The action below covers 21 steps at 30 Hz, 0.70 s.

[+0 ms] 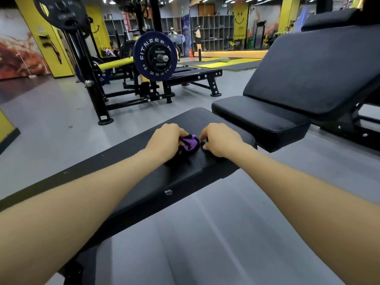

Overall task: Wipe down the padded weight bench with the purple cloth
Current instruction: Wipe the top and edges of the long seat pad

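Observation:
A flat black padded weight bench (131,167) runs from the lower left toward the centre. Near its far end lies a bunched purple cloth (190,143). My left hand (165,139) grips the cloth's left side with curled fingers. My right hand (221,139) sits just right of the cloth, fingers curled down onto the pad at the cloth's dark edge; whether it pinches the cloth is hidden by the hand itself.
A second black bench with a raised backrest (314,66) and seat pad (259,118) stands close on the right. A rack with a loaded barbell plate (155,56) stands behind on the left. Grey floor (205,233) lies below the bench.

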### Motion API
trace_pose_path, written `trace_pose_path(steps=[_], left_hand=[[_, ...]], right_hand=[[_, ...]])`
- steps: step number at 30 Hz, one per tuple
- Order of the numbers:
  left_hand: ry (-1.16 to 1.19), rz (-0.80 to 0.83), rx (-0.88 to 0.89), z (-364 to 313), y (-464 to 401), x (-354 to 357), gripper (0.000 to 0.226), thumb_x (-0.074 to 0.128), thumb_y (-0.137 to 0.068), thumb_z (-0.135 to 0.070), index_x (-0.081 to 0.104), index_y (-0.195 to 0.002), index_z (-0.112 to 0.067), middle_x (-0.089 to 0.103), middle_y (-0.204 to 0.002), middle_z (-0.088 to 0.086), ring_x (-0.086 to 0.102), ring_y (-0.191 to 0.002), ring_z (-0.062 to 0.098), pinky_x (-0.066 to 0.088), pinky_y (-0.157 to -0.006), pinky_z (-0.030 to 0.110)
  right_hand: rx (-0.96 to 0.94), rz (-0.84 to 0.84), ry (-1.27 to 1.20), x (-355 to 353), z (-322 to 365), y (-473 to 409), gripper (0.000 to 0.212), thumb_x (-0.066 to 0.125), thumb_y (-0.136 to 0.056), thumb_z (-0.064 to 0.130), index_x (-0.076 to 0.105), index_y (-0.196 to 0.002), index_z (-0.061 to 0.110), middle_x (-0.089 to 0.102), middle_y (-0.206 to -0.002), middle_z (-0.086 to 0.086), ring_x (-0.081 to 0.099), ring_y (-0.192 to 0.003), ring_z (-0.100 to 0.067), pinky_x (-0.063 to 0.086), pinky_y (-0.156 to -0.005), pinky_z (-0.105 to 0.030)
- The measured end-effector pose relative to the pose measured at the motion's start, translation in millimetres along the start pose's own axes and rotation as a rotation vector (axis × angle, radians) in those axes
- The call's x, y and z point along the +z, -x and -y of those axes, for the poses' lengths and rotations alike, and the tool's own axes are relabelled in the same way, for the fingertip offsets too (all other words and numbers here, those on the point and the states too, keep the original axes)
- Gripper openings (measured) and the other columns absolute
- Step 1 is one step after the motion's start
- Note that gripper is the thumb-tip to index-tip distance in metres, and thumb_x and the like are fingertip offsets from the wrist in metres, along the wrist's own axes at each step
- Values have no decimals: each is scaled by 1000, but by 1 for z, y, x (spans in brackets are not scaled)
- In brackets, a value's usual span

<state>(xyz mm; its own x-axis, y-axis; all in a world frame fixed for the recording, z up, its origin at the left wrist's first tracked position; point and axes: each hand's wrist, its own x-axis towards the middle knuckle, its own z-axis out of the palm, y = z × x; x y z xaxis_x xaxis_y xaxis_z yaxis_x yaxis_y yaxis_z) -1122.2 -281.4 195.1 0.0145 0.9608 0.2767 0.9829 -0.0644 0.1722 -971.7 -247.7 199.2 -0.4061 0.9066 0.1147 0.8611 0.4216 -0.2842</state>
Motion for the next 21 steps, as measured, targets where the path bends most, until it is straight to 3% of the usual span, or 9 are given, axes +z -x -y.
trace_pose_path(steps=[4,7,10,14,18,21], left_hand=[[-17,-36,-109,-9,-20,6,38,51,-78,7,68,-108,-10,67,-100,16,60,-90,35,48,-76,35],[-5,-6,-73,-11,-7,2,28,57,-83,-2,70,-105,-14,66,-94,12,58,-84,31,47,-73,32],[-34,10,51,-13,32,-4,37,56,-87,-5,67,-116,-25,64,-106,6,59,-97,30,48,-83,36],[-18,-36,101,-8,45,-6,47,46,-88,1,61,-124,-25,61,-115,4,56,-106,29,46,-89,38],[-30,-46,-5,-12,15,-2,38,52,-85,-2,67,-115,-21,60,-107,11,56,-101,32,44,-80,32],[27,-48,-38,-10,21,-1,39,57,-85,-4,66,-117,-24,65,-110,6,58,-102,29,40,-77,27]], right_hand=[[5,-18,-17,5,-2,5,24,59,-91,19,64,-115,15,61,-115,-10,57,-103,-31,48,-76,-35],[-10,-34,-5,7,-5,9,22,57,-92,15,66,-111,15,61,-111,-10,58,-100,-32,47,-72,-34],[-8,-18,3,4,-4,9,23,58,-91,13,67,-111,19,62,-111,-9,57,-102,-31,46,-74,-33],[8,-20,40,6,5,7,28,57,-88,5,67,-110,19,63,-111,-9,59,-100,-32,47,-72,-34],[2,-16,17,5,9,17,28,54,-90,5,65,-113,16,63,-111,-10,59,-99,-32,47,-73,-33],[-11,15,-26,-1,4,30,28,58,-90,12,64,-117,17,63,-115,-10,58,-106,-31,51,-83,-36]])
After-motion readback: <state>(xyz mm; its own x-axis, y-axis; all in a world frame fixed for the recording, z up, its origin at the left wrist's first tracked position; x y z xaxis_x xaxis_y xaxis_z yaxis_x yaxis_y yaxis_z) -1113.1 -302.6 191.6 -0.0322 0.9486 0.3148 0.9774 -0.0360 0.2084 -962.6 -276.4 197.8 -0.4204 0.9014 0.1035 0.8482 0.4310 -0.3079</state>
